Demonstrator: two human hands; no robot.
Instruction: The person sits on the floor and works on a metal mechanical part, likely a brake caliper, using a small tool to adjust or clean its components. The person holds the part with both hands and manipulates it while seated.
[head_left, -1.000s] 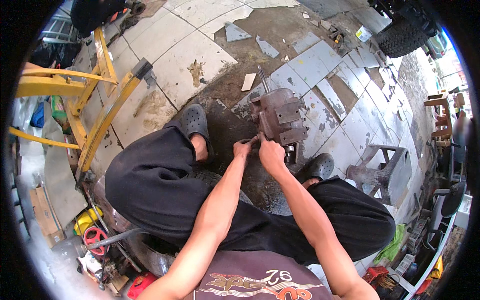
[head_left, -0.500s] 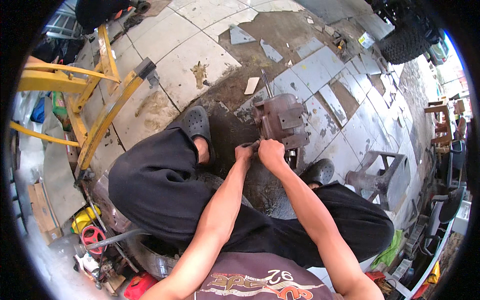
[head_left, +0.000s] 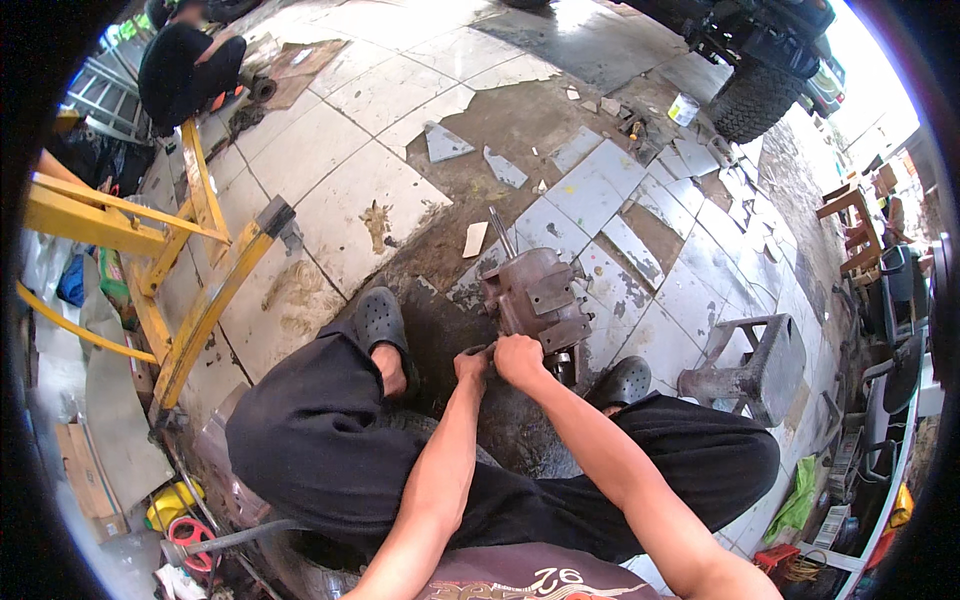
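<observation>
A brown, grimy metal housing that looks like a gearbox (head_left: 545, 288) rests on the floor between my feet. A bare metal shaft (head_left: 502, 232) sticks out of its far side, and a shiny stub (head_left: 565, 368) shows at its near end. My left hand (head_left: 473, 364) is closed with curled fingers, just off the housing's near left corner. Beside it, my right hand (head_left: 520, 360) makes a fist against the near edge. The hands almost meet, and whatever lies between their fingers is hidden.
A yellow steel frame (head_left: 195, 300) stands at left, a worn plastic stool (head_left: 750, 365) at right. Broken tiles (head_left: 625, 245) lie beyond the housing. A vehicle's tyre (head_left: 757, 100) is far right. Another person (head_left: 185, 70) crouches far left. Tools and a red valve wheel (head_left: 190, 540) are near left.
My view has tilted up, bringing the crouching person and more of the vehicle into sight. Both hands stay closed at the housing's near edge, with little visible movement against it.
</observation>
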